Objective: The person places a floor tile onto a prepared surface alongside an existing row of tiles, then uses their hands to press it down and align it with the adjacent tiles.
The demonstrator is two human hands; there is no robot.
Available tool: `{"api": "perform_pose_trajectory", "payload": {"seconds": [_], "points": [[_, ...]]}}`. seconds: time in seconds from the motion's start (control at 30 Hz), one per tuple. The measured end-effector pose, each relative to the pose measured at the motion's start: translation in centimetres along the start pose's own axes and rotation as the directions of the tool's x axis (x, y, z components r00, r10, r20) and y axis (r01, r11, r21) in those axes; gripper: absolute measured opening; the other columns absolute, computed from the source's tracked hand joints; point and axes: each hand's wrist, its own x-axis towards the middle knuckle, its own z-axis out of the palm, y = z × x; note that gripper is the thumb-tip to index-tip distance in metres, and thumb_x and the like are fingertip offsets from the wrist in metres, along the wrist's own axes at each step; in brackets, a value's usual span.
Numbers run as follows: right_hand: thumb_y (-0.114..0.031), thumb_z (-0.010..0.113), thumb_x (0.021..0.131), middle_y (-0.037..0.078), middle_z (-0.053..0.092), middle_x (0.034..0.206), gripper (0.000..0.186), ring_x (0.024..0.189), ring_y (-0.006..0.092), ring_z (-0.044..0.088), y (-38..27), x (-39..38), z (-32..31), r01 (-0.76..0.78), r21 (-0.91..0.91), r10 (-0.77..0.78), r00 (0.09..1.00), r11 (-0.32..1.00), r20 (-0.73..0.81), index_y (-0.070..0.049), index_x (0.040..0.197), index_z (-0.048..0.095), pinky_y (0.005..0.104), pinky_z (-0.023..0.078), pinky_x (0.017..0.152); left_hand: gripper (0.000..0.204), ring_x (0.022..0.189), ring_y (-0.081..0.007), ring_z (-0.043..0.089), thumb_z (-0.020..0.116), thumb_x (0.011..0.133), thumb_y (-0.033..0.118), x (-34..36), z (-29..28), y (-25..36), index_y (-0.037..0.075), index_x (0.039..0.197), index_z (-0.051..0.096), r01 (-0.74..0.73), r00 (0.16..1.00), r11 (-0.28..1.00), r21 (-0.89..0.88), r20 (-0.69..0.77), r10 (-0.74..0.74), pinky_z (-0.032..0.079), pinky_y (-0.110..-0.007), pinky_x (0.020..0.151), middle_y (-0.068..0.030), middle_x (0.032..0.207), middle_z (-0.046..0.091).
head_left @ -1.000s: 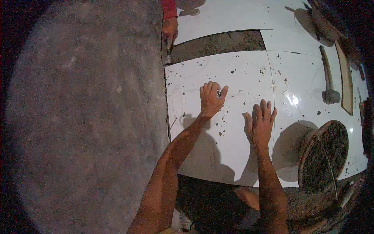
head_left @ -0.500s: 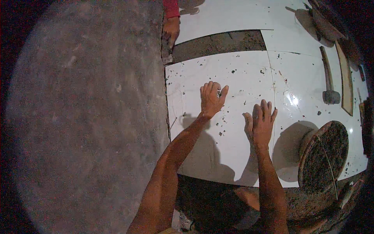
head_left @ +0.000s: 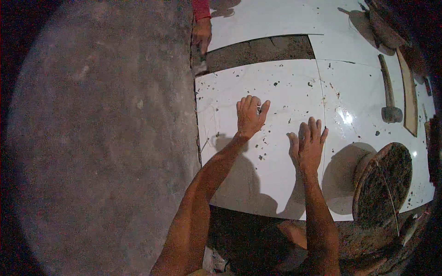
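Note:
My left hand [head_left: 250, 115] rests on a large white floor tile [head_left: 281, 96], fingers slightly bent and thumb held apart. A few dark crumbs show in the gap by its thumb. Farther right, my right hand [head_left: 309, 147] lies with fingers spread on the same tile, close to the joint with the neighbouring tile. Neither hand grips anything. Dark bits of mortar are scattered over the tile around both. Beyond the tile's far edge, a strip of grey mortar bed [head_left: 262, 51] lies exposed.
Along the left runs a rough grey wall [head_left: 101, 129]. Another person's hand [head_left: 201, 34], red-sleeved, holds a tool at the strip's left end. At the right are a mallet [head_left: 390, 108], a wooden board [head_left: 407, 92] and a basin of mortar [head_left: 382, 188]. Dark ground [head_left: 248, 234] lies nearer.
The other person's hand has shifted slightly at the strip's left end. Both my hands have stayed in place on the tile.

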Motion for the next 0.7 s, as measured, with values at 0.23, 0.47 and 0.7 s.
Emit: {"api": "perform_pose_trajectory", "payload": {"seconds": [0.23,0.47,0.7], "points": [[-0.039,0.065,0.102,0.028,0.049,0.153,0.051,0.149,0.0489,0.037,0.0,0.04,-0.15,-0.002,0.029,0.002,1.0,1.0,-0.009,0.002,0.131,0.061,0.0708,0.019,0.123,0.028,0.086,-0.0307,0.055,0.074,0.097,0.032,0.05,-0.15,0.13,0.009,0.091,0.06,0.0,1.0,1.0,-0.012,-0.002,0.0,0.038,-0.048,0.08,-0.0092,0.091,0.059],[-0.039,0.065,0.102,0.027,0.049,0.153,0.051,0.15,0.0483,0.036,-0.39,0.13,-0.19,-0.034,0.018,0.034,0.999,0.999,0.005,0.002,0.131,0.061,0.0703,0.018,0.123,0.031,0.087,-0.0314,0.054,0.072,0.098,0.035,0.06,-0.23,0.22,0.008,0.09,0.06,0.027,0.999,1.0,-0.012,0.018,-0.027,0.039,-0.048,0.081,-0.01,0.09,0.059],[-0.039,0.066,0.101,0.026,0.047,0.155,0.052,0.151,0.0475,0.034,0.2,-0.01,0.13,-0.007,-0.005,0.007,1.0,1.0,0.015,0.002,0.132,0.061,0.07,0.017,0.124,0.032,0.086,-0.0317,0.053,0.07,0.099,0.036,0.2,-0.49,0.37,0.008,0.089,0.058,0.02,0.999,1.0,-0.011,0.028,-0.02,0.038,-0.047,0.082,-0.0105,0.089,0.058]]}}
